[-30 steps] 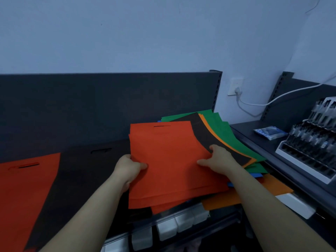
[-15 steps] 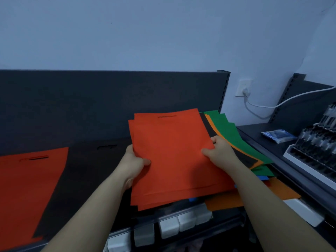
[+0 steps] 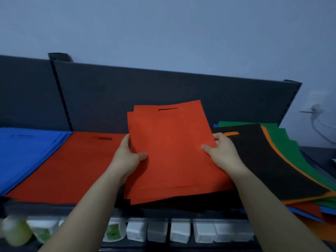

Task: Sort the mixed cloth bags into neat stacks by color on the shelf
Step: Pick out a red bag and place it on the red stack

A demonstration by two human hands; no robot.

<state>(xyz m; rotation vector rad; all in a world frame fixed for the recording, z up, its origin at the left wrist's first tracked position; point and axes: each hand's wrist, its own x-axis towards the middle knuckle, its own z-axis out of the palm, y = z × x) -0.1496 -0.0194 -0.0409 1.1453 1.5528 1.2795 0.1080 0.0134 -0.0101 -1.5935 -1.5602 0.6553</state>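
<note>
One blue stack point(image 3: 27, 153) is lying at the far left of the shelf point(image 3: 45, 206), touching one red stack point(image 3: 72, 166) whose handle slot is facing the back panel point(image 3: 163, 88). The left hand point(image 3: 127, 160) is gripping the left edge of a bundle of red bags point(image 3: 172, 151), thumb on top. The bundle is hanging between the red stack and the mixed pile point(image 3: 300, 199), with at least three staggered edges showing. Its long axis is running front to back, slot end pointing away and leaning slightly right. The right hand point(image 3: 221, 153) is gripping its right edge. One black bag point(image 3: 263, 160) is topping the pile, with orange, green, blue and red edges fanning out beneath.
</note>
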